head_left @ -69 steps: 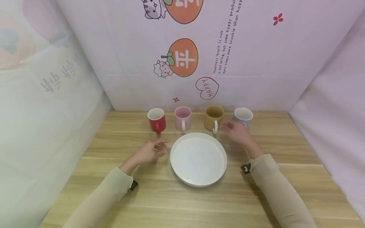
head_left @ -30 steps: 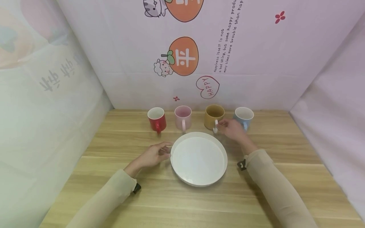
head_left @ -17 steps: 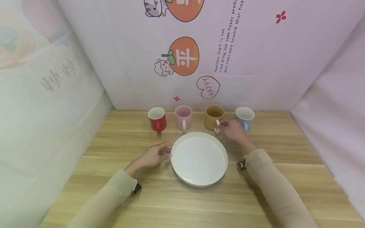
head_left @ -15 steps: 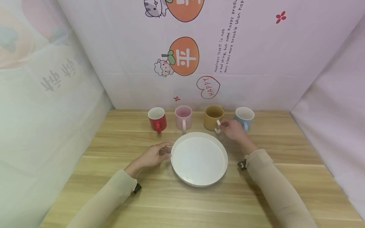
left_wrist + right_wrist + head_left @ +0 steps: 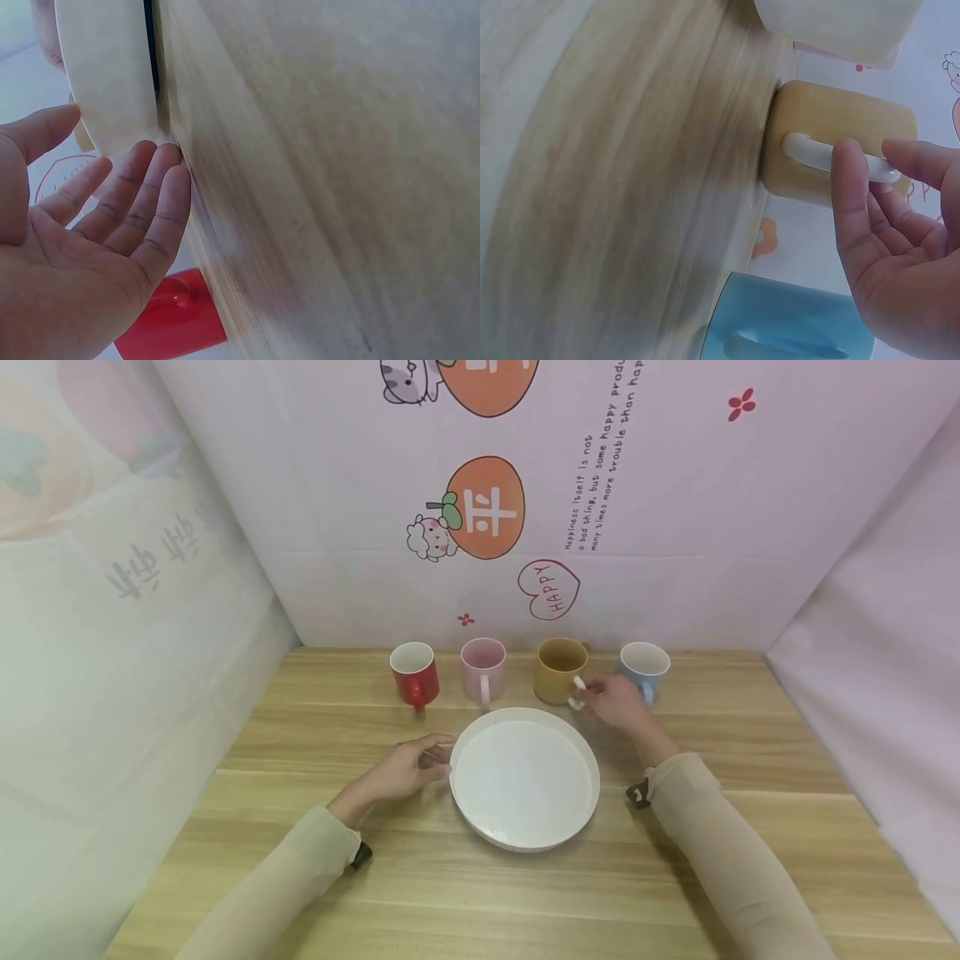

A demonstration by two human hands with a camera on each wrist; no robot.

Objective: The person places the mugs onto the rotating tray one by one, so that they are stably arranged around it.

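Observation:
In the head view, a mustard-yellow mug (image 5: 555,683) with a white handle stands upright at the back of the table. My right hand (image 5: 617,703) pinches that handle (image 5: 810,152) between thumb and fingers, as the right wrist view shows. In front of the mug lies a round white tray (image 5: 525,785) with a low wall. My left hand (image 5: 405,768) is at the tray's left side, fingertips right at its rim. Seen from the left wrist, those fingers (image 5: 171,206) are loosely extended, palm towards the tray wall (image 5: 112,82).
A red mug (image 5: 416,685) and a pink mug (image 5: 480,681) stand left of the yellow one. Close to my right hand is a light blue mug (image 5: 637,677), partly hidden by it. A printed white cloth (image 5: 660,527) hangs behind the wooden table (image 5: 450,902).
My right hand has moved left and taken the yellow mug's handle. The mug has turned, its handle swinging to the right. My left hand has come right, up to the tray's rim.

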